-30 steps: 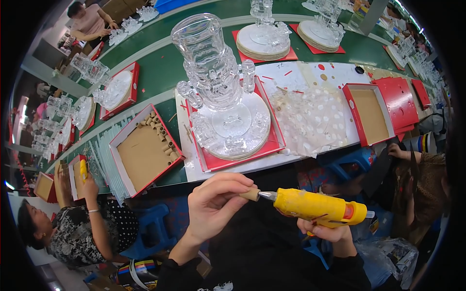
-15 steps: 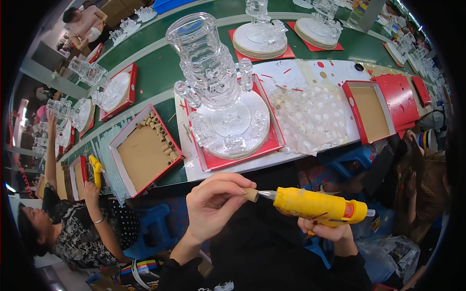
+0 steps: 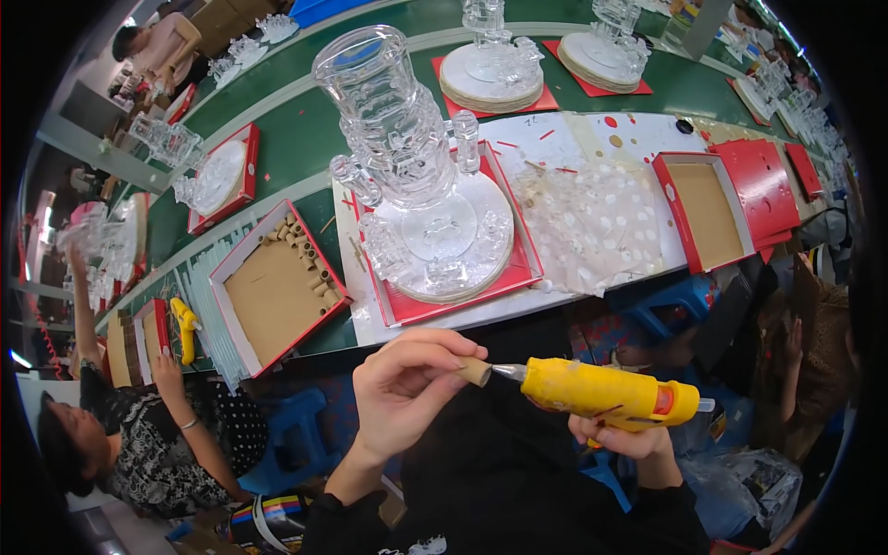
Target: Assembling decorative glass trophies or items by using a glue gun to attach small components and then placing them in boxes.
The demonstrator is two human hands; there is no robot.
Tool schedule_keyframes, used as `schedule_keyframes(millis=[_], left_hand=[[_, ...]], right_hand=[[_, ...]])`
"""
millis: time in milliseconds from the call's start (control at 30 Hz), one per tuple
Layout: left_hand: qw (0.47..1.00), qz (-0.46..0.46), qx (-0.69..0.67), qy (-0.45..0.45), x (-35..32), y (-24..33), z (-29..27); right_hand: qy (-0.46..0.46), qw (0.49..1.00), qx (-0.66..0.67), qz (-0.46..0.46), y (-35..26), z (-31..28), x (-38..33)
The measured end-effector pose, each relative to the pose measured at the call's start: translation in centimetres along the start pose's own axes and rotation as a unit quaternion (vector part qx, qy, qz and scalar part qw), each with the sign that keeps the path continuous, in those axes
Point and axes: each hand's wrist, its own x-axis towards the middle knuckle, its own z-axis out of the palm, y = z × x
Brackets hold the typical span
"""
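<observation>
Between the thumb and fingers of my left hand point(image 3: 412, 393) is a short brown cardboard tube point(image 3: 476, 372), its open end facing right. My right hand point(image 3: 624, 438) is closed around the handle of a yellow hot glue gun point(image 3: 606, 393). The gun lies nearly level, and its metal nozzle points left at the tube's end, touching or almost touching it. Beyond my hands, a tall clear plastic figure point(image 3: 393, 129) stands on a round white base point(image 3: 462, 264) in a red tray point(image 3: 407, 310).
To the left, a red-edged box point(image 3: 259, 314) holds several cardboard tubes by clear glue sticks point(image 3: 208, 305). Another yellow glue gun point(image 3: 185, 328) lies near a seated co-worker point(image 3: 139, 444). Right are a plastic sheet point(image 3: 592, 227) and a red-sided box point(image 3: 703, 213). More figures line the green bench point(image 3: 287, 139).
The tube's open end has turned slightly at the nozzle; my hands stay nearly in place. At left, the co-worker's raised arm and near hand have shifted, and a figure there has moved.
</observation>
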Motion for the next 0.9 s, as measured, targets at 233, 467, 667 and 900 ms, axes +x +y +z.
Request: schedule_keyframes(millis=[233, 467, 667, 900], left_hand=[[1.0, 0.0, -0.009, 0.006, 0.1, -0.1, 0.2], [1.0, -0.002, -0.021, 0.015, 0.1, -0.1, 0.2], [0.999, -0.004, -0.028, 0.017, 0.3, -0.4, 0.1], [0.998, -0.043, -0.044, 0.032, -0.7, -1.9, -1.7]], right_hand=[[-0.001, 1.0, -0.008, 0.017, -0.1, -0.1, -0.2], [-0.001, 1.0, 0.006, 0.024, -0.1, 0.0, -0.2], [-0.05, 0.998, 0.024, 0.021, 0.1, -0.4, 0.1], [0.162, 0.982, -0.077, -0.061, -0.4, -2.4, 3.3]])
